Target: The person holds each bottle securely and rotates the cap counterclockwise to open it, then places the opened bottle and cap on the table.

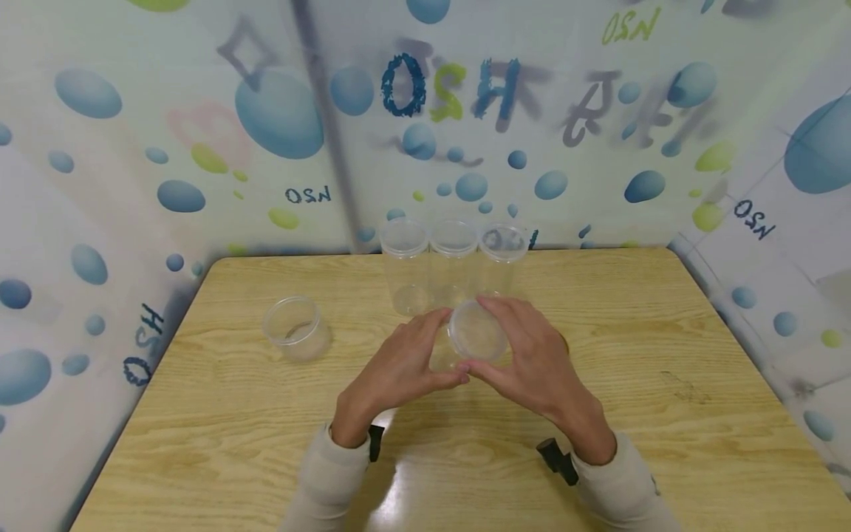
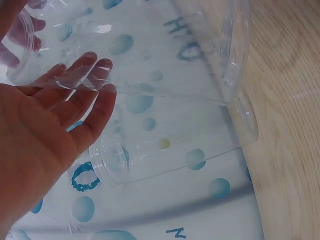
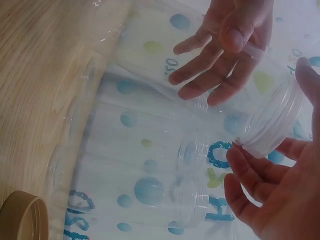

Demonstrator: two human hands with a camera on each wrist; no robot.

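Both hands hold a clear plastic jar (image 1: pixel 441 351) above the table, its translucent round lid (image 1: pixel 479 330) tilted up toward the head camera. My left hand (image 1: pixel 405 358) curves around the jar's body, thumb on the near side. With thumb and fingers, my right hand (image 1: pixel 535 358) grips the lid's rim; the right wrist view shows the ridged lid (image 3: pixel 272 122) between that hand's fingers. Close behind the held jar stand three more tall clear jars, a left one (image 1: pixel 405 270), a middle one (image 1: pixel 453 258) and a right one (image 1: pixel 501 258).
A short, wide clear tub (image 1: pixel 299 340) rests on the left part of the wooden table (image 1: pixel 219 428). A tan round ring-like object (image 3: pixel 25 217) is at the lower left of the right wrist view. A printed fabric wall (image 1: pixel 372 185) rises behind the table.
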